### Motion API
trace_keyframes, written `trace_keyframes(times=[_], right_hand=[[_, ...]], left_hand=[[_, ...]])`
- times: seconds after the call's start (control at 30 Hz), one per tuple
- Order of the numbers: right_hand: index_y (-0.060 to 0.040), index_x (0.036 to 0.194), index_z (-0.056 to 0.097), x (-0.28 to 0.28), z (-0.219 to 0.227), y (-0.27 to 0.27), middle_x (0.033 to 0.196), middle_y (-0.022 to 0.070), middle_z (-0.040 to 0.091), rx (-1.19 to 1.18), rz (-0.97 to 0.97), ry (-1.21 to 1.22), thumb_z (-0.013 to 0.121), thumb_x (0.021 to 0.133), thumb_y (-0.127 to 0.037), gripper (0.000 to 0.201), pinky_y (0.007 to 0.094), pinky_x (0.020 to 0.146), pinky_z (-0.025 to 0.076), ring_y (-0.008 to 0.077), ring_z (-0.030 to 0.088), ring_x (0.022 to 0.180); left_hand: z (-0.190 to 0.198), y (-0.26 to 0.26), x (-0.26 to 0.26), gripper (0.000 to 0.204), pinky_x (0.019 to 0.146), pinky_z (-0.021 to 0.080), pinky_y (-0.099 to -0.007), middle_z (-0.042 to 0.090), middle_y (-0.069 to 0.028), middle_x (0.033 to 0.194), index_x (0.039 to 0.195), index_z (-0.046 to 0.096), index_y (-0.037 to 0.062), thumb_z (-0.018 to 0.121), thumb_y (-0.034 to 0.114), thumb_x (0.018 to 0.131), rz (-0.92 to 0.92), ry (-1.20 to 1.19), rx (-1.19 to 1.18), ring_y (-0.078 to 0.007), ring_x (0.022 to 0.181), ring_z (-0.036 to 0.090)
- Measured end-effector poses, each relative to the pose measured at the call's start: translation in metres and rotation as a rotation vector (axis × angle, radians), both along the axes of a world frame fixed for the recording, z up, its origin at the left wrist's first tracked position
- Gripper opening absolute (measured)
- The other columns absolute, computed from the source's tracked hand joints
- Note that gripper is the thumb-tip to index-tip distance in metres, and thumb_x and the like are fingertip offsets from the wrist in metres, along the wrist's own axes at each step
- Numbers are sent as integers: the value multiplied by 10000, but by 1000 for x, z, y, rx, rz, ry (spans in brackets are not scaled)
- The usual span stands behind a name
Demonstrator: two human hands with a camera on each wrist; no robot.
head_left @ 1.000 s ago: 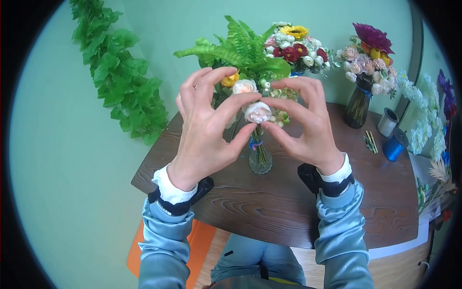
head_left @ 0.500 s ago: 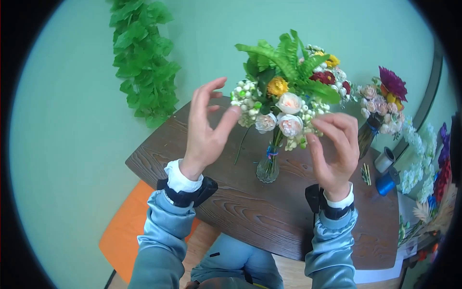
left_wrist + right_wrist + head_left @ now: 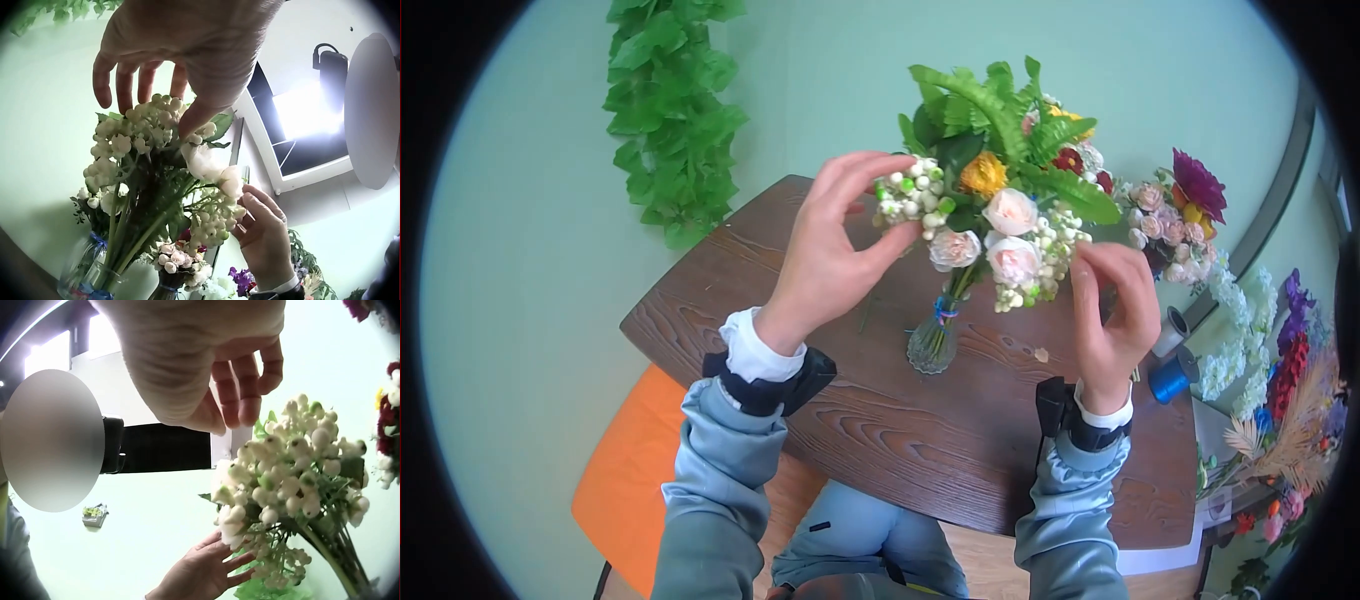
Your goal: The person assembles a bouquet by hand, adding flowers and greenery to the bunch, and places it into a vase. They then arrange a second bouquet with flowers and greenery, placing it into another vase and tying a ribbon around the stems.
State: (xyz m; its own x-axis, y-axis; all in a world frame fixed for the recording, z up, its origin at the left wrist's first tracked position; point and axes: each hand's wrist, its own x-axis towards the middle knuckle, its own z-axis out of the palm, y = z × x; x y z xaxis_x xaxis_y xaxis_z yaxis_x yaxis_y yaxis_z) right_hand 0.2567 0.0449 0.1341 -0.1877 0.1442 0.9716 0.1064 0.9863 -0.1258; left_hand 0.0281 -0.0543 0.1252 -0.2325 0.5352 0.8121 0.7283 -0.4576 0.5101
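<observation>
A mixed bouquet with green fern, an orange flower (image 3: 984, 174), pale pink roses (image 3: 1012, 260) and white berries (image 3: 912, 194) stands in a small ribbed glass vase (image 3: 931, 347). My left hand (image 3: 825, 255) holds the left berry cluster between thumb and fingers; in the left wrist view the thumb of the left hand (image 3: 181, 50) lies against the berries (image 3: 144, 125). At the bouquet's other side, my right hand (image 3: 1118, 315) has bent, relaxed fingers beside the right berry cluster (image 3: 1055, 240). Whether its fingertips touch the berries, I cannot tell.
Behind and to the right stand other bouquets, one with a purple flower (image 3: 1198, 186). A blue spool (image 3: 1173, 376) and a grey spool (image 3: 1170, 333) sit near the right of the dark wooden table (image 3: 880, 410). Leafy garland (image 3: 675, 120) hangs on the wall.
Both hands have parted from the pink rose at the middle. The left hand has moved onto the left berries, the right hand to the right side. The camera view has shifted.
</observation>
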Motion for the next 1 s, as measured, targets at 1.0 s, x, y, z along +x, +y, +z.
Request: trace_keyframes(times=[1.0], right_hand=[[-81,904,656,-8,-11,3,727,55,505,-88,73,-110,667,724,-49,182,318,542,435,205,536,632]], left_hand=[[23,2,70,441,917,268,-450,544,-15,1023,1076,625,150,596,22,655,358,851,58,-267,1046,428]])
